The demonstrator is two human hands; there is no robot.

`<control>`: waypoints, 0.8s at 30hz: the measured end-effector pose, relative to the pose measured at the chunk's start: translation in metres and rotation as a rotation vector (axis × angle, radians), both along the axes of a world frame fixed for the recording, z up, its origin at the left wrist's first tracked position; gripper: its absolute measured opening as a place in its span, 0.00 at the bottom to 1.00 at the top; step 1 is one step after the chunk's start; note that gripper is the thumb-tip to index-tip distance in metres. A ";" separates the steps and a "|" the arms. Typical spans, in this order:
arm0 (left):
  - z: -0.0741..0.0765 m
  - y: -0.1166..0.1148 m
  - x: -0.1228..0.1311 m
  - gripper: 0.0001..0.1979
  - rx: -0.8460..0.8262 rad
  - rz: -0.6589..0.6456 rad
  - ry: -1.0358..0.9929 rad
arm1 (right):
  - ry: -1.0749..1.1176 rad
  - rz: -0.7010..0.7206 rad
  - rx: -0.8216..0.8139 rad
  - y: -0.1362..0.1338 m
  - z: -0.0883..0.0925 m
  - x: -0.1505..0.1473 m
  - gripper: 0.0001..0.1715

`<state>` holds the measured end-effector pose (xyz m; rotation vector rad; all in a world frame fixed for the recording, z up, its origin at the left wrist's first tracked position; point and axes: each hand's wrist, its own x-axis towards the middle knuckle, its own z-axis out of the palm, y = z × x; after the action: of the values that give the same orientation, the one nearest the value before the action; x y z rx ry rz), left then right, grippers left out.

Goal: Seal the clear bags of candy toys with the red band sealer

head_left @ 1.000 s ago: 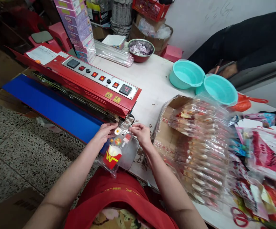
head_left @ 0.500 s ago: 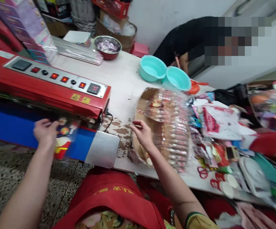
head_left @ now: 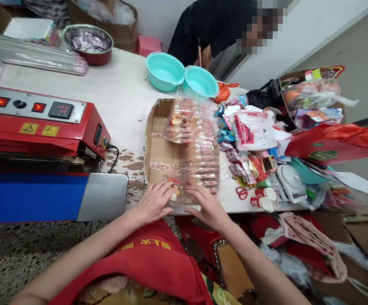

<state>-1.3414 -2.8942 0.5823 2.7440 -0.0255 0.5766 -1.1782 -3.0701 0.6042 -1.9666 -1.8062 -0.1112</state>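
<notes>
A shallow cardboard box (head_left: 160, 154) lies on the table in front of me. Clear plastic packets (head_left: 199, 165) with pale and brownish contents stand in a row along its right side, and more lie across its far end. My left hand (head_left: 155, 201) is over the box's near edge, fingers stretched out onto a clear packet (head_left: 173, 194) there. Opposite it, my right hand (head_left: 207, 207) has its fingers extended against the near end of the row, thumb apart. Neither hand is closed around anything. The fingers partly cover the nearest packets.
At left stands a red sealing machine (head_left: 44, 123) with a blue belt (head_left: 31, 197) and metal end plate (head_left: 103, 197). Two turquoise basins (head_left: 165, 72) sit beyond the box. Small goods, red scissors (head_left: 241, 193) and paper cups (head_left: 262, 203) lie right. A person (head_left: 199, 25) leans in behind.
My left hand has left the machine's belt, where it held a colourful packet, and come right to the box. My right hand has moved to the box's near edge. The view has turned right.
</notes>
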 end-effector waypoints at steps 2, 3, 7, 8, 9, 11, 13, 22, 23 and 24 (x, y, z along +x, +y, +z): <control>-0.012 -0.008 0.012 0.18 0.032 0.006 0.053 | -0.163 -0.052 -0.049 -0.006 -0.016 -0.004 0.24; -0.018 -0.010 0.016 0.14 0.029 0.003 0.067 | -0.219 -0.071 -0.060 -0.007 -0.023 -0.003 0.19; -0.022 -0.008 0.026 0.12 -0.085 0.002 0.002 | -0.192 -0.052 -0.006 -0.008 -0.032 0.004 0.10; -0.014 -0.005 0.029 0.12 -0.121 0.010 -0.031 | -0.135 -0.028 0.021 -0.007 -0.028 0.006 0.10; -0.003 -0.003 0.031 0.12 -0.161 0.022 -0.056 | -0.061 -0.003 0.059 -0.005 -0.023 0.008 0.14; 0.030 0.002 0.037 0.12 -0.248 0.056 -0.082 | 0.125 0.019 0.162 0.002 -0.006 0.008 0.23; 0.068 0.009 0.042 0.12 -0.367 0.093 -0.101 | 0.324 -0.030 0.277 0.013 0.016 0.007 0.22; 0.117 0.069 -0.004 0.34 -1.223 -0.027 0.022 | 1.018 -0.107 0.524 0.071 0.096 0.005 0.25; 0.106 0.070 -0.013 0.33 -1.245 -0.006 0.076 | 1.084 -0.098 0.514 0.079 0.094 0.003 0.26; 0.094 0.070 -0.023 0.31 -1.249 0.026 0.131 | 1.145 -0.088 0.494 0.087 0.091 0.000 0.27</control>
<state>-1.3642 -2.8244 0.6760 1.5493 0.2972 0.2498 -1.1779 -2.9836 0.6948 -1.2795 -0.8226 0.4208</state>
